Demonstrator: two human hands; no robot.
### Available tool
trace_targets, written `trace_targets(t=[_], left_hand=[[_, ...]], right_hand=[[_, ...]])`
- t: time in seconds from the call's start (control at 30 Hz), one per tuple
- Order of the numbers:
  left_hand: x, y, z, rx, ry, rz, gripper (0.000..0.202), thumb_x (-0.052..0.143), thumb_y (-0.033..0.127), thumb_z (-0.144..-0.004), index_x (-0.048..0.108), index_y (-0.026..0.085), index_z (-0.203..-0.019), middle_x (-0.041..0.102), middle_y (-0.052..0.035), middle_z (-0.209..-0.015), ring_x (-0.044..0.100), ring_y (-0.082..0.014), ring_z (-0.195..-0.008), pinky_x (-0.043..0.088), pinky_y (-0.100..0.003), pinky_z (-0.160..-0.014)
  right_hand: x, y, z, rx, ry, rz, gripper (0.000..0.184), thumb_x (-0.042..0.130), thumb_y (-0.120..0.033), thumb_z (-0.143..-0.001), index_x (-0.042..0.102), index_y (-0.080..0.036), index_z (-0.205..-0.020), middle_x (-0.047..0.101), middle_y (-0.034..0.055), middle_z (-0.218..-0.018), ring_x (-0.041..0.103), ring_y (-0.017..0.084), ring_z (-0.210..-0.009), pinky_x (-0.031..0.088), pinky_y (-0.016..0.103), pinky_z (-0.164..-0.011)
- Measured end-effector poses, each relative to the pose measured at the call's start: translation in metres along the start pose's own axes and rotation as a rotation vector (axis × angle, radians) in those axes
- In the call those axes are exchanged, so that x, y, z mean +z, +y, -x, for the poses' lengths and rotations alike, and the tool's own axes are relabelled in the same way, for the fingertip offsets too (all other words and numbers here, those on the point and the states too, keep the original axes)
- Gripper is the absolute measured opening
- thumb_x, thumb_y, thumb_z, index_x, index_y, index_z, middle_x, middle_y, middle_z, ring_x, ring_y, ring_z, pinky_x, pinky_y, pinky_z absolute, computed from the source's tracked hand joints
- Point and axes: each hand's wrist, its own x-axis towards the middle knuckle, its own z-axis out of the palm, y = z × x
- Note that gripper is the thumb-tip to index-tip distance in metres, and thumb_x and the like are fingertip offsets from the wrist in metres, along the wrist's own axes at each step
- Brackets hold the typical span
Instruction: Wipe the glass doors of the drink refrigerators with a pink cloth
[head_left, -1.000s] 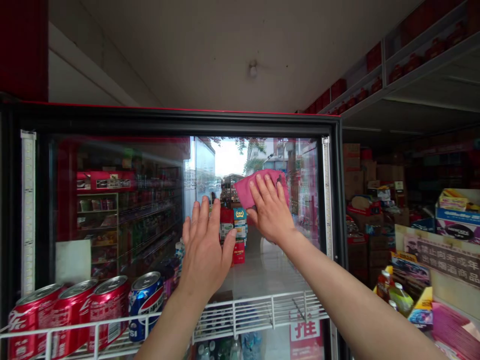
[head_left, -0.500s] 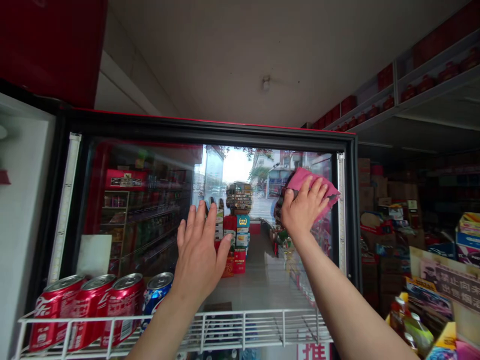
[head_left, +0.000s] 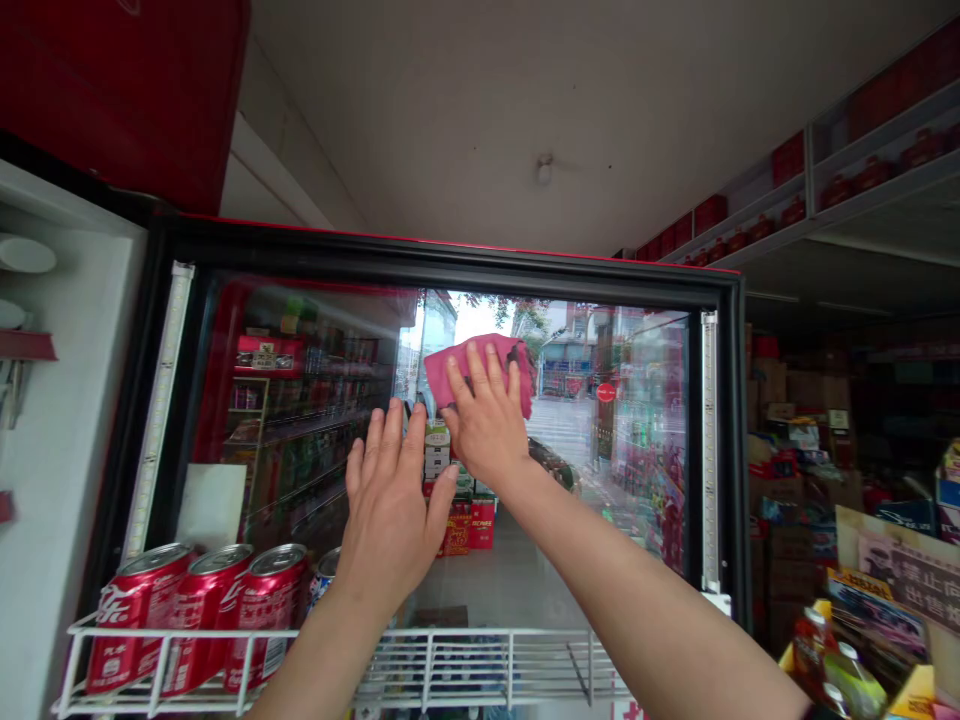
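A pink cloth is pressed flat against the glass door under my right hand, whose fingers spread over it. Left of it, my left hand is open and holds nothing. Its palm faces the glass with the fingers pointing up; whether it touches the pane I cannot tell. Below the hands, a white wire rack runs across the door's inner side. Red soda cans stand at its left end, with a blue can partly hidden behind my left forearm.
A black door frame surrounds the pane, with white light strips at both sides. The white cabinet wall is on the left. Stacked goods and bottles stand at right. High shelves hold red packages.
My right hand has swept left across the glass with the cloth, from near the right edge to the middle, beside my left hand. My left hand stays raised. The view has shifted slightly.
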Motion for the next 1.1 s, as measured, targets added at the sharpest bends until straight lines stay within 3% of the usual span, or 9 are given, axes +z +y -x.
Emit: trace_targets(t=[0.13,0.23,0.33,0.57,0.77,0.9,1.1], left_hand=[[0.004,0.006,-0.003,0.012,0.001,0.002,0.073,0.047,0.044,-0.112,0.025,0.020,-0.177,0.028,-0.0215,-0.183,0.023,-0.0401,-0.171,0.027,-0.070,-0.134],[0.009,0.013,-0.007,0.032,-0.008,0.012,0.073,0.048,0.042,-0.112,0.024,0.019,-0.177,0.027,-0.0216,-0.183,0.021,-0.0399,-0.172,0.026,-0.069,-0.135],[0.013,0.024,-0.010,0.052,-0.013,0.018,0.074,0.048,0.042,-0.112,0.023,0.020,-0.177,0.027,-0.0211,-0.183,0.023,-0.0405,-0.171,0.026,-0.070,-0.134],[0.017,0.045,-0.015,0.088,-0.019,0.032,0.076,0.048,0.042,-0.113,0.017,0.023,-0.179,0.023,-0.0188,-0.185,0.022,-0.0397,-0.172,0.027,-0.069,-0.134],[0.018,0.052,-0.016,0.090,-0.030,0.050,0.076,0.047,0.043,-0.113,0.016,0.024,-0.179,0.021,-0.0181,-0.185,0.020,-0.0395,-0.172,0.026,-0.071,-0.134],[0.018,0.058,-0.017,0.098,-0.025,0.037,0.076,0.047,0.043,-0.113,0.016,0.023,-0.179,0.022,-0.0187,-0.185,0.022,-0.0405,-0.171,0.028,-0.071,-0.134],[0.017,0.061,-0.021,0.093,-0.057,0.040,0.076,0.047,0.044,-0.113,0.016,0.024,-0.179,0.023,-0.0174,-0.185,0.021,-0.0400,-0.172,0.029,-0.072,-0.134]], right_hand=[[-0.004,0.004,-0.002,-0.195,-0.072,0.010,0.071,0.059,-0.040,-0.110,0.036,-0.018,-0.174,0.018,0.0146,-0.186,0.012,0.035,-0.173,0.011,0.065,-0.139],[-0.015,0.027,0.007,-0.311,-0.124,0.039,0.071,0.058,-0.043,-0.110,0.036,-0.020,-0.174,0.019,0.0129,-0.186,0.015,0.035,-0.173,0.012,0.063,-0.140],[-0.028,0.057,0.022,-0.336,-0.150,0.068,0.073,0.060,-0.043,-0.110,0.035,-0.021,-0.175,0.018,0.0118,-0.186,0.016,0.033,-0.173,0.013,0.061,-0.140],[-0.061,0.129,0.051,-0.184,-0.147,0.158,0.073,0.060,-0.035,-0.108,0.034,-0.021,-0.175,0.019,0.0101,-0.186,0.014,0.034,-0.173,0.011,0.061,-0.141],[-0.085,0.181,0.059,-0.066,-0.107,0.227,0.071,0.056,-0.035,-0.110,0.035,-0.015,-0.174,0.020,0.0151,-0.185,0.011,0.035,-0.173,0.013,0.063,-0.140],[-0.094,0.208,0.058,-0.021,-0.063,0.235,0.072,0.052,-0.038,-0.110,0.033,-0.011,-0.174,0.021,0.0182,-0.185,0.012,0.037,-0.173,0.015,0.064,-0.139],[-0.100,0.229,0.054,0.202,0.037,0.299,0.072,0.045,-0.043,-0.111,0.034,-0.007,-0.173,0.024,0.0205,-0.184,0.018,0.038,-0.172,0.019,0.063,-0.138]])
